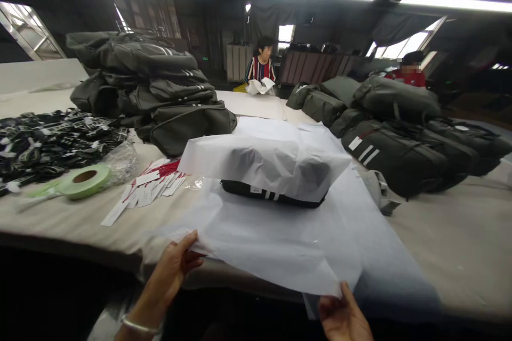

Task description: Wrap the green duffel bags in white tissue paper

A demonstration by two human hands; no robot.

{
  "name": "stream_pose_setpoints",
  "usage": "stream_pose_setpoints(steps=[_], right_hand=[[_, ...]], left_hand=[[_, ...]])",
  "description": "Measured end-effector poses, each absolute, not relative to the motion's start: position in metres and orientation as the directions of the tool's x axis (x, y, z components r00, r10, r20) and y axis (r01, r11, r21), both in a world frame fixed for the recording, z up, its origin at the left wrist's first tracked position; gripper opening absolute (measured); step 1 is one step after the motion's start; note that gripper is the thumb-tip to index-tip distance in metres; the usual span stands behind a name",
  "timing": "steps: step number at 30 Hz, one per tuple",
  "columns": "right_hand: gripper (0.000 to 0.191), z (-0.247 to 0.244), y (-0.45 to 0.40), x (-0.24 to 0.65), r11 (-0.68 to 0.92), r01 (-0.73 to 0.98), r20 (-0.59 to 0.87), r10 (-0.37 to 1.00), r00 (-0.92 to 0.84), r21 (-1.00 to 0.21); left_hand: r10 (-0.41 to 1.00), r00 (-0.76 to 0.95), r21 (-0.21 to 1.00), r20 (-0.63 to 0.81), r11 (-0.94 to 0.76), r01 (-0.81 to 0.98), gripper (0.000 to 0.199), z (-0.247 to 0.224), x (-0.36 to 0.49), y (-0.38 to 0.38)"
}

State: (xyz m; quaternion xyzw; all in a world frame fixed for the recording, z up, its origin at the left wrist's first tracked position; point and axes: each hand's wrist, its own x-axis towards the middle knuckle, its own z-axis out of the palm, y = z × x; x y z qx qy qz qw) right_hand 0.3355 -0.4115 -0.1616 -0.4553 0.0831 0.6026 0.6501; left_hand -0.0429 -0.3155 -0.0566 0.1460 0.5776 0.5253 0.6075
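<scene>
A sheet of white tissue paper point(272, 245) stretches between my two hands at the table's front edge. My left hand point(176, 264) pinches its near left corner, and my right hand point(342, 311) grips the near right corner. On the paper rests a dark bag point(240, 190) with white stripes and a small white label on its front. Another part of the tissue drapes over the bag's top, so most of the bag is hidden. More white sheets lie flat beneath and behind it.
Dark bags point(188, 128) are piled at the left, and more striped bags point(396, 157) at the right. A green tape roll point(85, 181), white tags point(150, 189) with red strings and a heap of black straps point(52, 141) lie left. Two people are at the back.
</scene>
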Motion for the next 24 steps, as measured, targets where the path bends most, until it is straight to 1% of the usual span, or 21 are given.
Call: stream_pose_setpoints(steps=[3,4,7,9,12,15,17,21,24], right_hand=[[0.051,-0.129,-0.394,0.348,-0.164,-0.825,-0.689,0.649,0.323,-0.541],[0.052,-0.117,-0.386,0.353,-0.188,-0.783,-0.677,0.644,0.357,-0.592],[0.050,-0.077,-0.356,0.365,-0.210,-0.637,-0.591,0.653,0.474,-0.742],[0.047,-0.052,-0.333,0.370,-0.197,-0.576,-0.537,0.672,0.510,-0.794],[0.039,-0.023,-0.296,0.373,-0.217,-0.523,-0.498,0.718,0.487,-0.824],[0.026,-0.002,-0.261,0.374,-0.287,-0.484,-0.500,0.768,0.399,-0.827],[0.021,0.010,-0.238,0.375,-0.312,-0.489,-0.509,0.789,0.344,-0.814],[0.017,0.030,-0.191,0.380,-0.298,-0.512,-0.497,0.811,0.309,-0.805],[0.018,0.041,-0.156,0.380,-0.294,-0.460,-0.462,0.830,0.311,-0.838]], left_hand=[[0.864,-0.128,0.829,-0.487,0.411,-0.379,0.017,-0.043,-0.049,-0.293],[0.878,-0.106,0.841,-0.467,0.403,-0.362,0.018,-0.038,-0.051,-0.284],[0.895,-0.071,0.850,-0.440,0.390,-0.353,0.015,-0.024,-0.056,-0.250],[0.891,-0.050,0.833,-0.450,0.399,-0.383,0.011,-0.016,-0.056,-0.225],[0.875,-0.007,0.784,-0.485,0.431,-0.448,0.005,-0.008,-0.053,-0.187],[0.873,0.044,0.755,-0.487,0.445,-0.482,0.008,-0.003,-0.048,-0.152],[0.877,0.070,0.747,-0.475,0.444,-0.495,0.011,0.001,-0.045,-0.132],[0.881,0.113,0.732,-0.459,0.447,-0.514,0.015,0.007,-0.042,-0.096],[0.884,0.136,0.729,-0.447,0.448,-0.517,0.018,0.011,-0.037,-0.074]])
